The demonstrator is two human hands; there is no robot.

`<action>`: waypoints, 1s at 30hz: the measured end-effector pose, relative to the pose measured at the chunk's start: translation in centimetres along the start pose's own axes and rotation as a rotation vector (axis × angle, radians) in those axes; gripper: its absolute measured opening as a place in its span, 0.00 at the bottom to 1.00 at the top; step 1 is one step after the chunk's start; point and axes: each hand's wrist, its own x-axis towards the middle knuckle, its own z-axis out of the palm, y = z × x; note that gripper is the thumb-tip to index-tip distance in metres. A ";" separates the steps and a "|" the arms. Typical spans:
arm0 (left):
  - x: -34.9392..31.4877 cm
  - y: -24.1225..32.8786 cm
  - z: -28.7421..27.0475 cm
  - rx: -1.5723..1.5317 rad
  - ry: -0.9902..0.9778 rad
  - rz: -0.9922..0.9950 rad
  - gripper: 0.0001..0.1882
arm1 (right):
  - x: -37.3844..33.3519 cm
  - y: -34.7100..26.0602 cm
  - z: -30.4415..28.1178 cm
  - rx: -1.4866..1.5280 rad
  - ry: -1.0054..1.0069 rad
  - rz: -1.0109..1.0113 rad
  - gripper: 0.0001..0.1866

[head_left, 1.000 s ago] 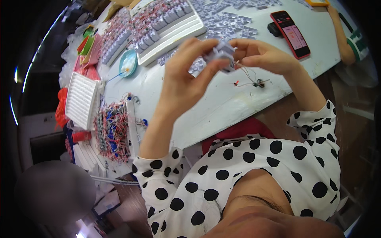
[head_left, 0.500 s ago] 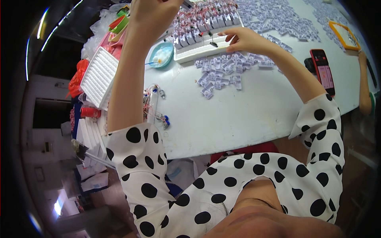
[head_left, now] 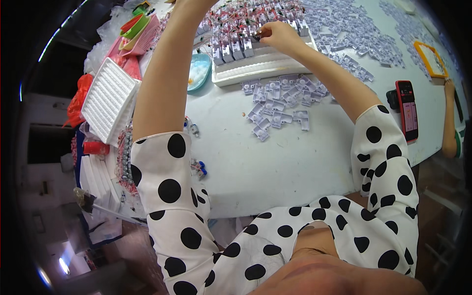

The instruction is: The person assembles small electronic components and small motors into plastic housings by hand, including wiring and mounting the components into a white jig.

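My left hand (head_left: 194, 4) is cut off by the top edge, with only its wrist end showing, so its fingers are hidden. Below it, the forearm passes left of a white foam tray (head_left: 236, 77). Upright pale plastic housings (head_left: 227, 53) with red wires stand packed in rows in that tray. My right hand (head_left: 281, 37) reaches over the tray's front row, thumb and fingertips pinched together among the wires. A small dark bit shows at those fingertips, too small to name. Loose pale plastic housings (head_left: 275, 105) lie on the table just in front of the tray.
A teal bowl (head_left: 200, 73) with white stuff in it stands beside the tray. Many more loose housings (head_left: 354, 37) spread over the far right. A red phone (head_left: 407, 110) and an orange frame (head_left: 431, 59) lie right. White ribbed trays (head_left: 109, 101) and baskets (head_left: 135, 27) crowd the left.
My right hand has moved from the tray's front edge up and left onto the rows of housings, its fingers closing. My left hand has gone farther up, mostly out of view. The whole view has shifted.
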 end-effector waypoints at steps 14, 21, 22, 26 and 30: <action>-1.9 -0.9 0.6 -0.396 -0.070 0.144 0.12 | -1.4 -1.8 0.5 0.129 -0.032 0.045 0.20; -2.0 -0.5 1.2 -0.371 -0.110 0.129 0.13 | -1.1 -1.0 1.8 0.162 -0.026 0.083 0.24; -2.2 0.0 1.1 -0.369 -0.110 0.135 0.13 | -1.1 -0.9 1.8 0.166 -0.030 0.102 0.23; -3.4 1.0 0.9 -0.360 -0.112 0.152 0.14 | -1.2 -0.3 2.2 0.216 -0.013 0.107 0.20; -4.2 0.8 1.3 -0.322 -0.139 0.068 0.16 | -1.6 0.3 2.5 0.247 -0.005 0.142 0.15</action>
